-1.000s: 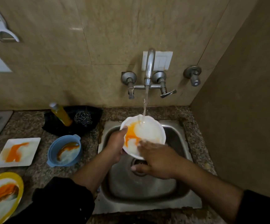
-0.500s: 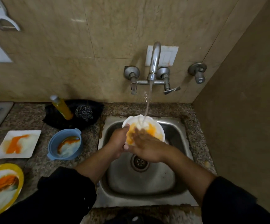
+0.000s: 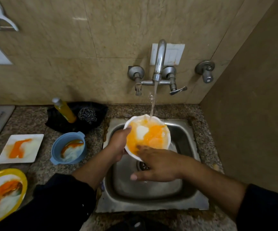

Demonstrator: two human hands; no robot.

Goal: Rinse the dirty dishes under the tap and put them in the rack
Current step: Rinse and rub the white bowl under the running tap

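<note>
two hands work a white bowl (image 3: pixel 151 134) over the sink (image 3: pixel 186 189), under water running from the tap (image 3: pixel 159 64). the left hand (image 3: pixel 118 144) grips its left rim, thumb hooked over the edge. the right hand (image 3: pixel 158 165) lies flat, fingers (image 3: pixel 143 148) straight on the orange-smeared inside, thumb spread wide. a square plate (image 3: pixel 20 148), a blue bowl (image 3: pixel 68 148) and a yellow plate (image 3: pixel 3 195) sit dirty on the counter (image 3: pixel 35 120).

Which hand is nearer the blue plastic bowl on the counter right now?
Left. The left hand grips the white scalloped bowl just right of the blue plastic bowl; the right hand is farther right, over the steel sink.
</note>
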